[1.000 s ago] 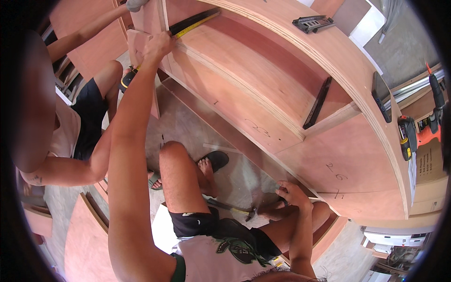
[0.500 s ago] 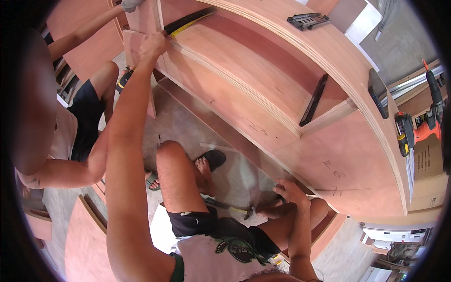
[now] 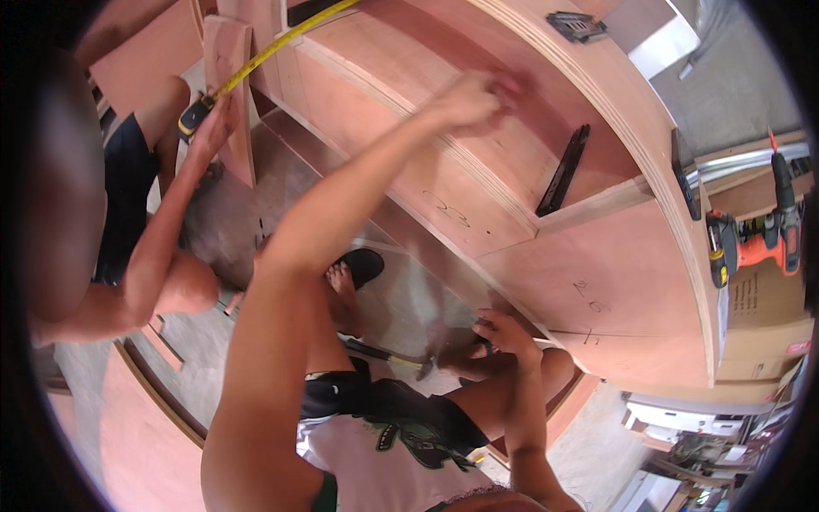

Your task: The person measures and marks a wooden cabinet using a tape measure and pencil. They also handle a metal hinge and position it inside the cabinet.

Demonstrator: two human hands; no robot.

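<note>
Over the curved plywood cabinet [image 3: 512, 162] lying before me, my left hand [image 3: 469, 104] reaches into the long recess; motion blurs its fingers, so their grip is unclear. Beyond that hand, a black drawer slide [image 3: 565, 171] leans across the recess. My right hand [image 3: 512, 334] hangs beside my right knee, fingers loosely apart with nothing seen in them, close to the cabinet's lower edge. At the left a co-worker's hand [image 3: 213, 128] holds a tape measure [image 3: 196, 115], its yellow blade [image 3: 281, 43] drawn out to the cabinet's far end.
A metal bracket-like piece [image 3: 577, 26] and a dark flat object [image 3: 685, 175] rest on the curved rim. A cordless drill [image 3: 772, 243] is at the far right. A hammer [image 3: 401, 358] lies on the floor between my legs. A curved plywood panel [image 3: 141, 418] is at lower left.
My left hand has left the cabinet's far left end and swung right over the recess. The co-worker's hand now holds the tape measure, its blade drawn out. My right hand stays by the knee.
</note>
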